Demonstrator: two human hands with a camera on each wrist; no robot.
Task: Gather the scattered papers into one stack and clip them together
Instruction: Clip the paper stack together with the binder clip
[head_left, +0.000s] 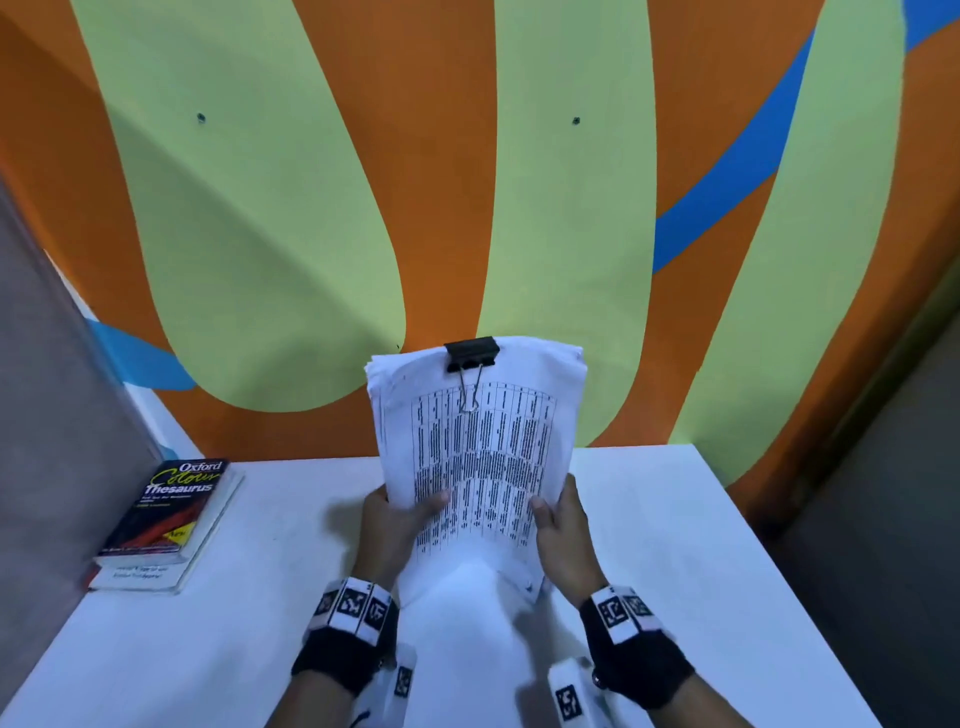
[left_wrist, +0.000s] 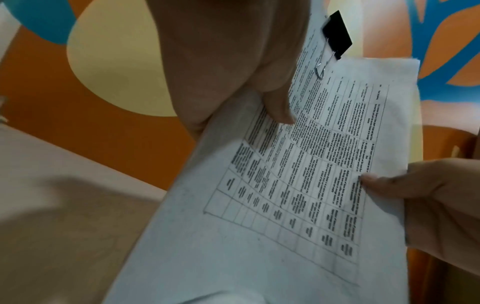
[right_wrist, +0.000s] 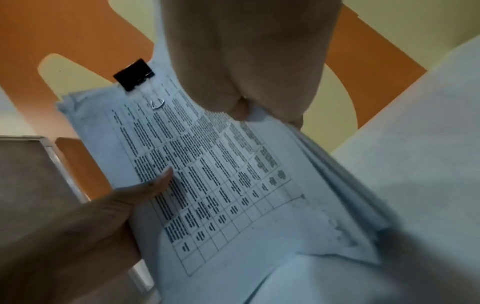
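Backdrop: orange, green and blue painted wall (head_left: 467, 182) is standing behind a white table (head_left: 675, 545).
Head view: left hand (head_left: 397, 525) and right hand (head_left: 563, 525) are each pinching a side edge of the paper stack (head_left: 478, 457), thumbs on the printed front, holding it upright above the table, probably to check that it is square. A black binder clip (head_left: 471, 354) is biting the top edge, so clipping looks done.
Bystander: a thesaurus (head_left: 166, 506) is lying on another book at the table's left, well apart.
Left wrist view: the left thumb is pressing the sheet's margin; the clip's wire handle is lying flat on the page.
Right wrist view: the lower sheet edges are fanning slightly, unaligned; the right hand is gripping the side edge.
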